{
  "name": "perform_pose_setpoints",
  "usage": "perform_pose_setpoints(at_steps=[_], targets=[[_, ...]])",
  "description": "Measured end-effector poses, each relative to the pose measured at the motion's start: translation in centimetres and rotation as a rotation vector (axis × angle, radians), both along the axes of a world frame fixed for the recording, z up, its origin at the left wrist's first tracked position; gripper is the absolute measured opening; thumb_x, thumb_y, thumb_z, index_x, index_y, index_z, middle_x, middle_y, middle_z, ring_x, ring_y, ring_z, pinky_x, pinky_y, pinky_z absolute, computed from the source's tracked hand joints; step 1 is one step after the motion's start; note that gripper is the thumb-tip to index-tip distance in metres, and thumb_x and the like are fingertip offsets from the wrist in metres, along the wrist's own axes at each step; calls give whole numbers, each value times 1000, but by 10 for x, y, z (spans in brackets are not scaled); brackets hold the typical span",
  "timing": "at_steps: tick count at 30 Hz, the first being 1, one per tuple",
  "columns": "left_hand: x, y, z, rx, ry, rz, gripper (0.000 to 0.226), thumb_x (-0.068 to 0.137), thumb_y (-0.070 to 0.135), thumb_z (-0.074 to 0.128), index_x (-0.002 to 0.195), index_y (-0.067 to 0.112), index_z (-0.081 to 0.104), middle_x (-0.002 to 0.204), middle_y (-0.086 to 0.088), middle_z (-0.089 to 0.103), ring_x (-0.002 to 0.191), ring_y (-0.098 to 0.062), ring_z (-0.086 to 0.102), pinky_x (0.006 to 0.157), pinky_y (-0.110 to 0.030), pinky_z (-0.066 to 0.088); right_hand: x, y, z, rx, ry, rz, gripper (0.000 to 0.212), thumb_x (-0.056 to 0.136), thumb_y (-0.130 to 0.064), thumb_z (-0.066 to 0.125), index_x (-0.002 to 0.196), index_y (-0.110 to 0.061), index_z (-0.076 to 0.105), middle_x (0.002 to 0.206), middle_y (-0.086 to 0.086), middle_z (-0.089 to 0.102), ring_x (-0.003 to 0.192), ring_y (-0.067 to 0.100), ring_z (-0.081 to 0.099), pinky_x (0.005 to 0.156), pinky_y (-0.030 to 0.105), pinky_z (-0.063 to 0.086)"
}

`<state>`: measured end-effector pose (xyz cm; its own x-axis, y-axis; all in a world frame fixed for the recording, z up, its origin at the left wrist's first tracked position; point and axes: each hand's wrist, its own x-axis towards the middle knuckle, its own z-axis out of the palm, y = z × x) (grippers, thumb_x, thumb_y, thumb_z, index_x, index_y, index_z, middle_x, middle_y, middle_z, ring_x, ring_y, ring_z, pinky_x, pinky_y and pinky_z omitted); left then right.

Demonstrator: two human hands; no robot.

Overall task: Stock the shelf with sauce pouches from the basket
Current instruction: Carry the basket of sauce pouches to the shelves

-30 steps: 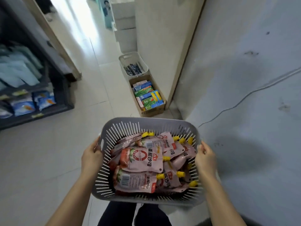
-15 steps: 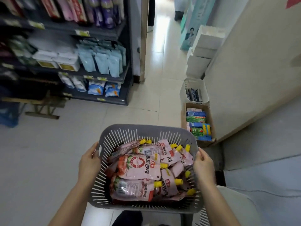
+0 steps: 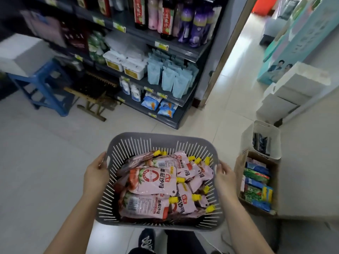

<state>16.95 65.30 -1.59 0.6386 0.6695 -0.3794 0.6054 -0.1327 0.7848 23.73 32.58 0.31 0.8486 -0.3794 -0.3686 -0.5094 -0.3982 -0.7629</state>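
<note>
**Basket of pouches held in front of the shelf**

Grey slotted basket (image 3: 161,142) held level at mid-frame, above the pale tiled floor (image 3: 45,171). Left hand (image 3: 96,176) grips the basket's left rim, thumb on the outside, fingers curled over the edge. Right hand (image 3: 224,177) grips the right rim the same way. Both forearms reach in from the near edge.

Sauce pouches (image 3: 154,180) fill the basket: pink packs with yellow caps, lying flat and overlapping, caps mostly pointing right (count not clear, several are buried). All are inside the basket.

The shelf (image 3: 189,52) stands far and left of centre, dark grey, well apart from the basket. Its top tier in view holds tall bottles (image 3: 167,17); the tier below holds pale blue bags (image 3: 170,77) beside white tubs (image 3: 132,70). Yellow price tags run along the shelf edges.

Blue stool (image 3: 45,85) at far left, a white box on top of it. At right, on the floor, an open cardboard box (image 3: 238,171) of coloured packets, with a white bin (image 3: 266,136) just beyond it. A dark shoe (image 3: 146,239) shows below the basket.
</note>
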Motion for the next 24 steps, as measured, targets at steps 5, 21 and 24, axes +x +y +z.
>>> perform_pose_setpoints(at_steps=[5, 21, 24], targets=[[27, 3, -1, -57, -21, 189, 34, 99, 24, 45, 131, 25, 56, 127, -8, 63, 109, -29, 62, 97, -47, 49, 74, 15, -6, -7, -7, 162, 37, 103, -27, 36, 136, -19, 52, 137, 2, 57, 126, 23, 50, 101, 41, 42], [97, 21, 47, -126, -201, 595, 34, 98, 32, 50, 131, 27, 56, 121, -22, 64, 110, -42, 61, 96, -58, 47, 263, 87, 29, 72, -118, 526, 33, 101, -26, 40, 126, -26, 61, 112, 0, 66, 90, 14, 61, 81, 33, 51], [105, 37, 47, -113, -207, 645, 35, 99, 26, 49, 133, 27, 56, 124, -24, 61, 114, -45, 57, 95, -57, 45, 287, 113, 31, 83, -125, 561, 33, 101, -25, 41, 126, -24, 61, 118, 0, 65, 99, 18, 60, 88, 34, 48]])
